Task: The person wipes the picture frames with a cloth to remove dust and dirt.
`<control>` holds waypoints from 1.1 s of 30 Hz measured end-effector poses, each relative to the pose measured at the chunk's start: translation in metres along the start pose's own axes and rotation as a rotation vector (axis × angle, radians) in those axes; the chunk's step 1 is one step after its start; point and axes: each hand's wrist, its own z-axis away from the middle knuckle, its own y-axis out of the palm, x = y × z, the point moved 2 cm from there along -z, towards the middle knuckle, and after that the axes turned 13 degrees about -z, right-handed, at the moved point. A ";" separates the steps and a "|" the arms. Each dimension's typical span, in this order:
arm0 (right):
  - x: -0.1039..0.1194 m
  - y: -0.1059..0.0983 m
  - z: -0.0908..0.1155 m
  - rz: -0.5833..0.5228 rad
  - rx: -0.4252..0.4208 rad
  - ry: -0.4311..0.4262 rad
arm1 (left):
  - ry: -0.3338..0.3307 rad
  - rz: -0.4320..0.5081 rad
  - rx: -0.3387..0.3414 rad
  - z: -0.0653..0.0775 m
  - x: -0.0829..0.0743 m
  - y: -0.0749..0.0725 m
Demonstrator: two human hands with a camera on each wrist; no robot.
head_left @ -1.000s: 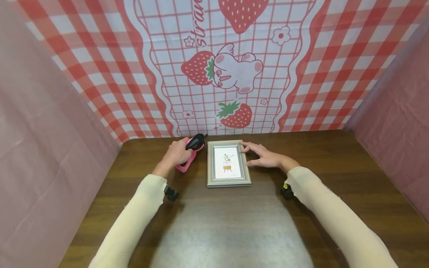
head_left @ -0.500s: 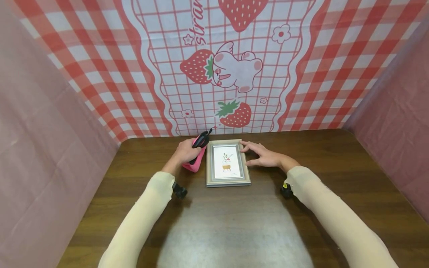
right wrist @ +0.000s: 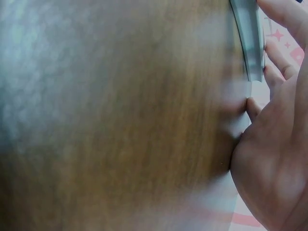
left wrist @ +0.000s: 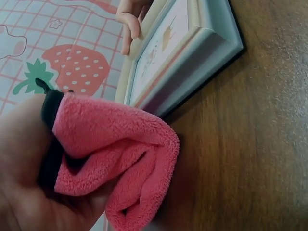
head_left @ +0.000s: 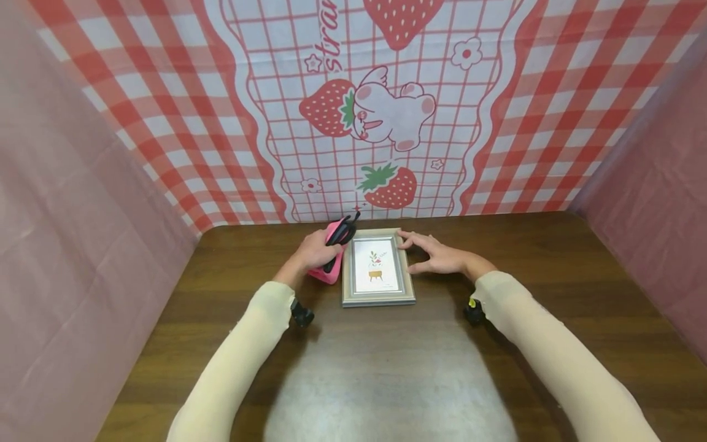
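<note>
My left hand [head_left: 313,250] grips a folded pink plush cloth [left wrist: 139,130] with black edging, a small black loop sticking out past the thumb. The cloth [head_left: 326,275] is right beside the left edge of a picture frame [head_left: 378,301], which lies flat with a potted-plant print [head_left: 375,265] facing up. My right hand [head_left: 439,255] rests at the frame's other side, its fingertips on the upper right corner and the thumb by the right edge. In the right wrist view, the right hand's fingers [right wrist: 279,57] lie loosely spread along the frame's side.
The brown wooden table [head_left: 386,368] extends around the frame and reflects light near the front. A red-and-white checked strawberry curtain [head_left: 386,123] hangs behind it. Pink cloth walls [head_left: 83,245] close off both sides. Small black wrist devices [head_left: 302,314] sit under both cuffs.
My left hand has moved right with the pink cloth, from a gap away up against the frame's left edge. The right hand and the frame stay in place.
</note>
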 end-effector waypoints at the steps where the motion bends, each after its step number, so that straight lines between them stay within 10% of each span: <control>1: 0.002 0.000 0.000 0.004 -0.002 0.000 | 0.011 -0.011 -0.002 0.001 0.000 0.001; 17: 0.000 0.000 0.000 -0.019 -0.003 -0.031 | 0.013 0.124 0.019 -0.030 0.023 0.020; 25: 0.020 0.000 0.005 -0.052 0.014 -0.033 | -0.002 0.105 0.006 -0.017 0.020 0.019; 33: -0.010 -0.002 -0.002 -0.026 0.020 -0.008 | 0.062 0.039 -0.066 0.020 0.010 0.023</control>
